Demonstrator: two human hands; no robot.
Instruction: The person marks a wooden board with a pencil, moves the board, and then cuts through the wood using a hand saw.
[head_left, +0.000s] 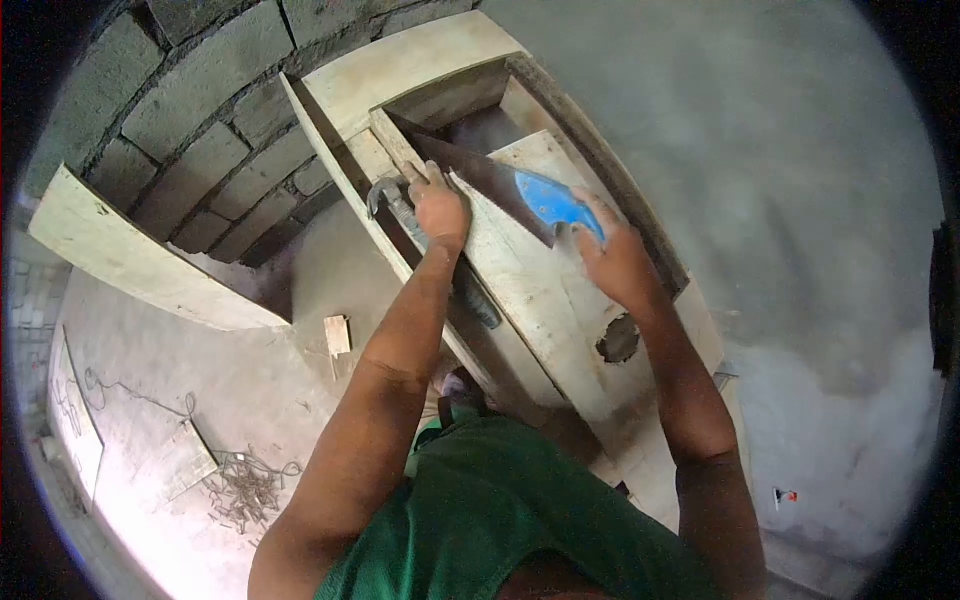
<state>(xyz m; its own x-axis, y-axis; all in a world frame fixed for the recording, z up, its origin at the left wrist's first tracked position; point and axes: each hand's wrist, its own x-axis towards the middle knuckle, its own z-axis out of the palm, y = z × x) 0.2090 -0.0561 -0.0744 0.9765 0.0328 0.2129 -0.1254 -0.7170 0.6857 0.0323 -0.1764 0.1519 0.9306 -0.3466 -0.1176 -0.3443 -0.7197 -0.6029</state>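
Grey block wall (200, 110) along the floor's far-left edge. Curved plywood board (140, 260) leaning just below. Small wood offcut (337, 334) mid-floor. Near the left edge, flat panel (185, 460) beside tangled wire (130, 395) and heaped nails (245, 490).

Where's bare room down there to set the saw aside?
Bare floor between the wood block and the nails, and the grey surface right of the box frame. Crowded at the plank, where left hand, hammer, saw and right hand sit.

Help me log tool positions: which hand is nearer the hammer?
Left. The left hand rests on the plank right beside the hammer; the right hand is farther off, across the plank, gripping the blue-handled saw.
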